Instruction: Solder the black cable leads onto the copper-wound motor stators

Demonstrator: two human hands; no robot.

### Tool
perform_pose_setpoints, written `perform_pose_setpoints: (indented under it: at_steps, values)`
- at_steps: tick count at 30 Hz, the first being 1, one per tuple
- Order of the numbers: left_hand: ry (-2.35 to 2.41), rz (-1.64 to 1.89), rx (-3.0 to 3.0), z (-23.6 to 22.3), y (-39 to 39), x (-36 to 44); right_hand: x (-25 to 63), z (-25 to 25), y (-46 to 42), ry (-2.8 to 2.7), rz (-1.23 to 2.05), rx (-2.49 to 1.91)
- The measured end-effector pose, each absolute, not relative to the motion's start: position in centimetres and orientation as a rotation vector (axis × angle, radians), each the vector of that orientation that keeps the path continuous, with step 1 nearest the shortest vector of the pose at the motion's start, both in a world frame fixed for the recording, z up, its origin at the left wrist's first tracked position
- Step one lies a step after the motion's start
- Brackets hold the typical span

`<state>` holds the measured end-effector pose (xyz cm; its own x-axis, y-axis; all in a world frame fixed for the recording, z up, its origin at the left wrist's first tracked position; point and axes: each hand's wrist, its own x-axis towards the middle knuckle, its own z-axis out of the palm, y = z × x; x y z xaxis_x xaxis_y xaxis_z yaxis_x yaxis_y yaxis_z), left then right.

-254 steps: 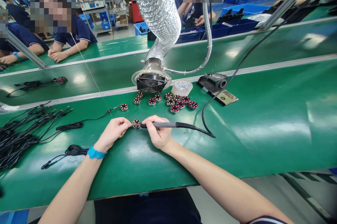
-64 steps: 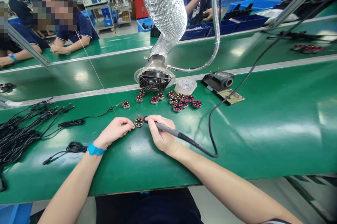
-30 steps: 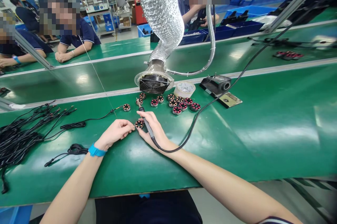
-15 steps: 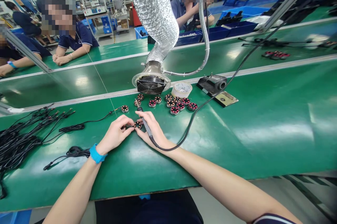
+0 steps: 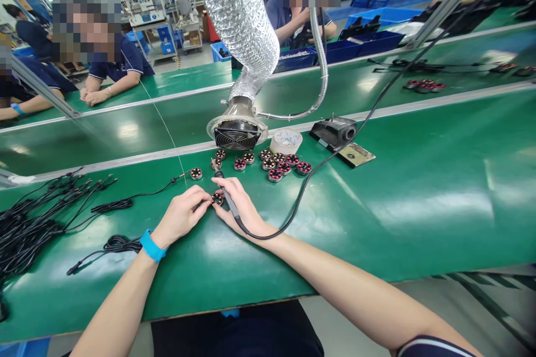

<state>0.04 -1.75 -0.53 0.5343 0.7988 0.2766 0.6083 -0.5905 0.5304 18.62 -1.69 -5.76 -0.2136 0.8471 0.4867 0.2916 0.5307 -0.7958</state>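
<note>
Coil ring (image 5: 217,199) steadied at the fingertips, hot tool turned aside

It sits between the two hands near the middle of the green bench (image 5: 397,228), in front of the fan hood (image 5: 237,138); whether it rests on the surface or is lifted slightly, I cannot tell. The left hand (image 5: 182,216) has thumb and forefinger pinched together on the ring's left edge. Whether a wire is caught there too is too small to see. The right hand (image 5: 243,207) has its thumb at the ring's near right side, while its fingers keep the soldering iron (image 5: 231,205) lying across them, tip pointing away toward the loose coil rings (image 5: 283,168).

I judge the step in hand to be adjusting or positioning the ring at its left edge, rather than soldering. Continuing calls for a steady left pinch. If heat is wanted, the right thumb must come free and the iron be swung back to the joint, clear of the left fingertips. One cable bundle (image 5: 119,244) lies just beside the left wrist.
</note>
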Motion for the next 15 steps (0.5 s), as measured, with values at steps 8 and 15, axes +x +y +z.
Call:
perform_pose_setpoints:
  at_steps: [8, 15]
  values:
    - [1.271, 0.729, 2.072, 0.19, -1.65, 0.14, 18.53, -5.98, -1.63, -1.741, 0.689, -0.952]
    - [1.344, 0.528, 1.472, 0.14, -1.26, -0.26, 18.5, -6.0, -1.61, -1.739, 0.689, -0.975]
